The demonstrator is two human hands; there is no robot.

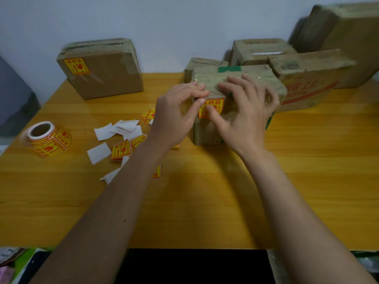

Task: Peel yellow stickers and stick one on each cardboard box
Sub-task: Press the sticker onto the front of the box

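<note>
A small taped cardboard box (pixel 246 73) stands in the middle of the yellow table (pixel 205 201). A yellow sticker (pixel 213 103) with red print lies on its front face. My left hand (pixel 178 113) grips the box's upper left corner, fingers on the top edge and thumb at the sticker's left edge. My right hand (pixel 246 113) lies over the box top with fingers spread, and its thumb presses on the sticker. A second box (pixel 106 78) at the back left carries a sticker (pixel 77 66). The sticker roll (pixel 49 140) lies at the left.
Loose yellow stickers (pixel 121 150) and white backing papers (pixel 98 152) are scattered left of my left arm. Several more boxes are stacked at the back right: a printed one (pixel 307 83), one behind it (pixel 260 52), a large one (pixel 348 37). A wall runs behind the table.
</note>
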